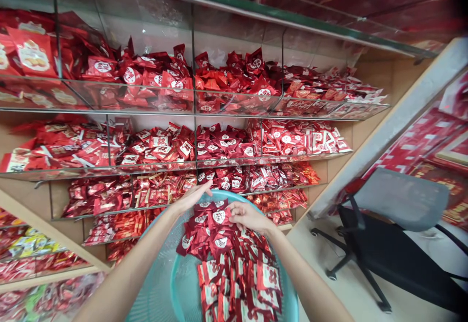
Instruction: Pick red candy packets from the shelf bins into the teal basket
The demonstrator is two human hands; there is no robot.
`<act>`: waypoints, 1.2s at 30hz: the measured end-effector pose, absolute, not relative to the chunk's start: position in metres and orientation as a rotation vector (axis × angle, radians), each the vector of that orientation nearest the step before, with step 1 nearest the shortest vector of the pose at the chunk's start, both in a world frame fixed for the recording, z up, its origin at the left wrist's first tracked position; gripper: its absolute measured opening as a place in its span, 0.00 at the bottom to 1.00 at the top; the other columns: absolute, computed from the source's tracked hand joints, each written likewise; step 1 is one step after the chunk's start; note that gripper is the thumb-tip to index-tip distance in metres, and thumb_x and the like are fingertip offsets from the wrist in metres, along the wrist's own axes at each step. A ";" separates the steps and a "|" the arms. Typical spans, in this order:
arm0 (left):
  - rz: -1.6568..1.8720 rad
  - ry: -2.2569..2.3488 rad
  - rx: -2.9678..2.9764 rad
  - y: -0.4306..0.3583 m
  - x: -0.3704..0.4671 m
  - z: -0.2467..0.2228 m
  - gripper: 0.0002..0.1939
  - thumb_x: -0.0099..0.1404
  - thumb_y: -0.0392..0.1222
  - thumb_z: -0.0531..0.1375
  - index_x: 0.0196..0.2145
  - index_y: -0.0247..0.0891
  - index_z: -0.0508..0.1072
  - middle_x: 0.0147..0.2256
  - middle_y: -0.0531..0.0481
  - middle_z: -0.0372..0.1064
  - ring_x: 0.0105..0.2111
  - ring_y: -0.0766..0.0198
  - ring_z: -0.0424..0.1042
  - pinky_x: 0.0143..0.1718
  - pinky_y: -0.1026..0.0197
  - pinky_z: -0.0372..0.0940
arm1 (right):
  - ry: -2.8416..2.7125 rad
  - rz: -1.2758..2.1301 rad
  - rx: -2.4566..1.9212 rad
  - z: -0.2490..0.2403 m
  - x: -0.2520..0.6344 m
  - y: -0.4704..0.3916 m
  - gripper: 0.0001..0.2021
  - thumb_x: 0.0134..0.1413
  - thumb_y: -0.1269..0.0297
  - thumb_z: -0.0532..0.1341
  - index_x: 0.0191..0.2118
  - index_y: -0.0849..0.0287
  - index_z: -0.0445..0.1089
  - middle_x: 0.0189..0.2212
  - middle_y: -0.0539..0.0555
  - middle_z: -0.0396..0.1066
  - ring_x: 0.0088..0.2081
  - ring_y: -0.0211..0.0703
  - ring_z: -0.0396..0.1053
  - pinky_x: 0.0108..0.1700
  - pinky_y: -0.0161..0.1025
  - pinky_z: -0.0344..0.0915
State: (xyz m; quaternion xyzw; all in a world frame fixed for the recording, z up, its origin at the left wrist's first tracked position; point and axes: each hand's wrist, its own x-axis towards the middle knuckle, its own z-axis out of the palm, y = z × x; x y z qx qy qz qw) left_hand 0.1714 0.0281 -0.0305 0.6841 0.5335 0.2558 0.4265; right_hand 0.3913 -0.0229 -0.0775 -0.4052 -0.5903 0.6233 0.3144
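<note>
Basket point(155, 273): we have it at six o'clock in our view, teal, just in front of the shelves.
Pack point(219, 218): dark red, inside the basket near its twelve o'clock, among similar ones, white label facing us.
Right hand point(248, 216): at the basket's one o'clock, our grip clamped on the pack's edge.
Left hand point(193, 198): we stretch it over the rim at eleven o'clock, grip apart, fingers extended.
Striped packs point(234, 290): at the basket's five o'clock, nearer us.
Shelves point(237, 115): across our twelve o'clock, glass-edged, piled with red wrappers.
Chair point(398, 258): at four o'clock, black seat, gray back.
</note>
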 end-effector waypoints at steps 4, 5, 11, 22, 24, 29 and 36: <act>0.625 1.320 1.718 0.030 0.171 -0.033 0.29 0.59 0.65 0.43 0.27 0.41 0.73 0.40 0.49 0.69 0.46 0.52 0.63 0.50 0.53 0.54 | -1.569 1.652 -1.089 -0.083 0.393 -0.022 0.12 0.42 0.65 0.64 0.34 0.57 0.63 0.19 0.43 0.68 0.13 0.27 0.58 0.15 0.27 0.49; 0.624 1.323 1.718 0.030 0.170 -0.033 0.29 0.59 0.65 0.43 0.28 0.41 0.73 0.41 0.49 0.69 0.47 0.52 0.63 0.51 0.52 0.53 | -1.565 1.657 -1.096 -0.085 0.393 -0.021 0.13 0.41 0.65 0.65 0.34 0.57 0.61 0.19 0.42 0.67 0.13 0.28 0.58 0.15 0.27 0.50; 0.602 1.336 1.711 0.031 0.169 -0.033 0.29 0.59 0.65 0.43 0.29 0.42 0.73 0.45 0.48 0.67 0.49 0.51 0.61 0.54 0.50 0.50 | -1.473 1.612 -1.166 -0.087 0.393 -0.019 0.20 0.38 0.64 0.65 0.36 0.56 0.54 0.16 0.40 0.66 0.14 0.32 0.62 0.13 0.27 0.52; 0.620 1.298 1.719 0.035 0.169 -0.033 0.29 0.58 0.66 0.44 0.27 0.41 0.73 0.42 0.49 0.70 0.49 0.51 0.62 0.55 0.51 0.50 | -1.536 1.391 -1.454 -0.087 0.388 -0.016 0.14 0.47 0.67 0.57 0.38 0.55 0.50 0.10 0.40 0.64 0.12 0.37 0.61 0.15 0.31 0.57; 0.627 1.284 1.720 0.036 0.168 -0.034 0.29 0.58 0.66 0.44 0.26 0.41 0.73 0.42 0.50 0.71 0.48 0.51 0.62 0.55 0.51 0.50 | -1.557 1.345 -1.481 -0.086 0.387 -0.015 0.13 0.50 0.65 0.56 0.39 0.55 0.51 0.11 0.40 0.64 0.13 0.38 0.63 0.15 0.32 0.57; 0.645 1.283 1.713 0.039 0.165 -0.035 0.29 0.58 0.66 0.45 0.26 0.41 0.73 0.43 0.50 0.70 0.48 0.50 0.63 0.54 0.51 0.51 | -1.709 0.913 -1.632 -0.058 0.395 -0.014 0.12 0.51 0.57 0.57 0.37 0.57 0.58 0.12 0.42 0.63 0.15 0.37 0.63 0.19 0.32 0.54; 0.612 1.296 1.719 0.035 0.166 -0.026 0.28 0.57 0.66 0.45 0.27 0.42 0.73 0.48 0.50 0.68 0.53 0.50 0.59 0.57 0.49 0.47 | -1.697 0.195 -1.504 0.037 0.406 0.023 0.15 0.52 0.51 0.55 0.25 0.58 0.64 0.16 0.49 0.68 0.21 0.38 0.66 0.27 0.33 0.57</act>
